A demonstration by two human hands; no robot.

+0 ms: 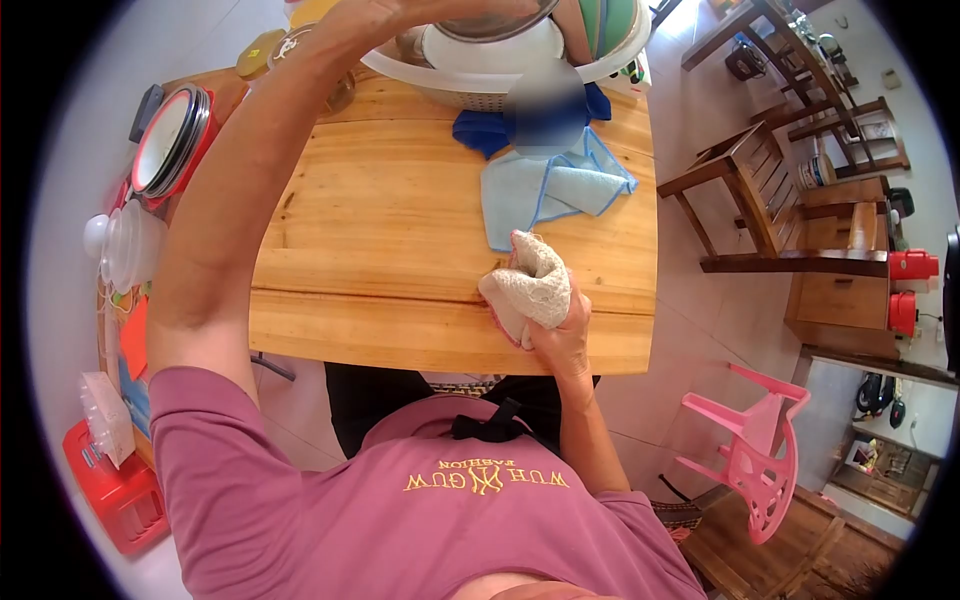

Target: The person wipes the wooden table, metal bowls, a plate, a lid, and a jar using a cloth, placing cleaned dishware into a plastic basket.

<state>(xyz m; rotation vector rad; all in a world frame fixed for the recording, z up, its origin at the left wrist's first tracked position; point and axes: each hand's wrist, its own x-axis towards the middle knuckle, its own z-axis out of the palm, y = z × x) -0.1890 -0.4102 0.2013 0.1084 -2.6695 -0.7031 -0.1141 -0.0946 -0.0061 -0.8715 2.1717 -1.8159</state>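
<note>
My left hand (410, 12) is at the top edge, partly cut off, gripping a shiny metal bowl (492, 28) above a white basin (455, 88) with dishes inside. A crumpled cream cloth with a pink edge (535, 292) is bunched in my right hand (566, 342), over the front right of the wooden table (380, 220). Just beyond it lies a light blue cloth (515, 195), partly folded. Behind that, a dark blue cloth (482, 130) is partly hidden by a blurred patch.
Stacked plates (168, 142), clear plastic lids (135, 245) and a red basket (115, 500) are at the left. Jars (340, 92) stand beyond my left forearm. Right of the table are a wooden chair (755, 190) and a pink plastic stool (765, 425).
</note>
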